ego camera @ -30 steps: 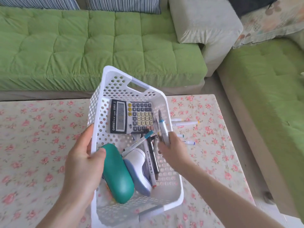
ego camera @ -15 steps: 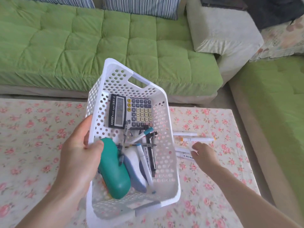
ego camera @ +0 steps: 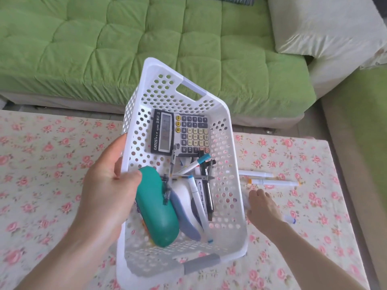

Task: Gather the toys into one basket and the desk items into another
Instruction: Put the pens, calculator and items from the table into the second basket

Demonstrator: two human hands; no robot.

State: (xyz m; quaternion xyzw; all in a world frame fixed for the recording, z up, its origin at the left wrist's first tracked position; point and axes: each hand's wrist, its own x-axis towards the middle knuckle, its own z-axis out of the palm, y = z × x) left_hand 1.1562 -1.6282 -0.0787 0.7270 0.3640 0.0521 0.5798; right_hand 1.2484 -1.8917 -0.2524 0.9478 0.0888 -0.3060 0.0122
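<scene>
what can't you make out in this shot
- Right hand, head view: its own back hides the fingertips, so whether it grips the marker poking out beside it is unclear.
- Item under the teal case: mostly covered.
- Toy basket: out of frame; only the white basket in the left hand shows.

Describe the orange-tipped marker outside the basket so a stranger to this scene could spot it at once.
Find the white perforated basket held over the flowered tablecloth. On the cloth right of it, beyond the right hand, two pale markers lie side by side. Pick the nearer marker, orange at both ends; its neighbour shows no orange.
</scene>
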